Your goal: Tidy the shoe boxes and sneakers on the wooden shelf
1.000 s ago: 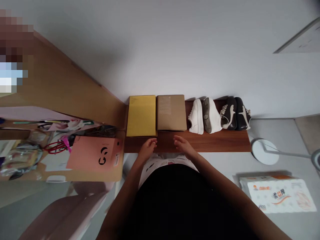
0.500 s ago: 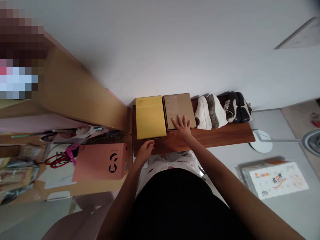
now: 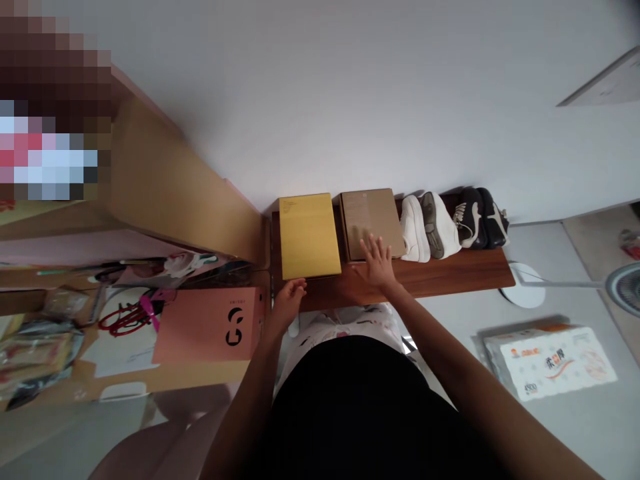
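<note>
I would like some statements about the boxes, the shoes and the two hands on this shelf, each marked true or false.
1. The right hand lies spread on the brown box. True.
2. The yellow box stands right of the brown box. False: it stands to its left.
3. The left hand holds a white shoe. False: it is at the yellow box's near edge.
4. The dark shoes stand at the wooden shelf's right end. True.

Bare shelf (image 3: 450, 277) runs free in front of the yellow box (image 3: 309, 235), brown box (image 3: 373, 220) and shoes (image 3: 453, 220), which block its back.
</note>
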The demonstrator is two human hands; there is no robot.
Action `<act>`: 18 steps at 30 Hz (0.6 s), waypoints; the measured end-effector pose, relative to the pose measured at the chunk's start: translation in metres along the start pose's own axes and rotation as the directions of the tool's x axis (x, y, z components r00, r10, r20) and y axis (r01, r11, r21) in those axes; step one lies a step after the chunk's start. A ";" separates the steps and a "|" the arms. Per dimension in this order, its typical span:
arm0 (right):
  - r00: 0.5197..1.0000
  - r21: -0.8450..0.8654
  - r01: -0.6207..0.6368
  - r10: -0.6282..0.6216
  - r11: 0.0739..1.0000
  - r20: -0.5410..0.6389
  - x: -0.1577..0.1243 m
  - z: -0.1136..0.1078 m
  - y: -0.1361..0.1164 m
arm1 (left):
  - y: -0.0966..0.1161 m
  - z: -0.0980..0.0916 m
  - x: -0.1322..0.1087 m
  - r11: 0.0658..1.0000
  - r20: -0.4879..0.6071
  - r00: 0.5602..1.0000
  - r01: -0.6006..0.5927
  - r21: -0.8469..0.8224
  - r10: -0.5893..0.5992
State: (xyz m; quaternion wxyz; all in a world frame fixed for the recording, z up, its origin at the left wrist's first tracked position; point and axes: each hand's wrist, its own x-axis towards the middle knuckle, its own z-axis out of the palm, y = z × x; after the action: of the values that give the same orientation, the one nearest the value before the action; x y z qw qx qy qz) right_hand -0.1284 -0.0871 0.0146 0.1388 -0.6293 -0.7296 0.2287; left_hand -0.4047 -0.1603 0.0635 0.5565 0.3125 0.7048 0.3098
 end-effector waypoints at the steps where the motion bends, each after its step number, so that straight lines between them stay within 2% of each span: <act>1: 1.000 0.091 0.010 -0.008 0.996 -0.014 -0.010 0.003 -0.009 | 0.000 -0.004 0.003 1.000 -0.023 1.000 -0.011 -0.006 0.011; 3: 1.000 0.296 0.006 -0.006 0.955 0.000 -0.031 0.012 -0.028 | -0.001 -0.013 0.010 0.999 -0.074 0.997 -0.035 -0.006 0.034; 4: 0.999 0.374 -0.036 0.025 0.927 0.034 -0.040 0.017 -0.036 | -0.002 -0.017 0.014 0.999 -0.100 0.994 -0.052 0.001 0.052; 6: 0.987 0.462 -0.156 0.118 0.873 0.111 -0.052 0.027 -0.051 | -0.005 -0.023 0.023 0.995 -0.142 0.985 -0.096 0.017 0.097; 8: 0.969 0.487 -0.244 0.198 0.839 0.145 -0.050 0.033 -0.061 | -0.007 -0.028 0.035 0.992 -0.177 0.976 -0.123 0.014 0.123; 12: 0.967 0.496 -0.255 0.226 0.830 0.118 -0.017 0.036 -0.072 | 0.000 -0.036 0.068 0.993 -0.195 0.975 -0.116 -0.018 0.110; 18: 0.972 0.446 -0.237 0.215 0.863 0.100 0.036 0.046 -0.081 | 0.020 -0.041 0.121 0.981 -0.153 0.970 -0.192 -0.023 0.187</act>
State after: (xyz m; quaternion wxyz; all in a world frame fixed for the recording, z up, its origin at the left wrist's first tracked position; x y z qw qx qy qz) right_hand -0.2262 -0.0673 0.0128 0.2372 -0.6547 -0.5801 0.4225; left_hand -0.4651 -0.0564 0.0157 0.4754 0.3434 0.7057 0.3975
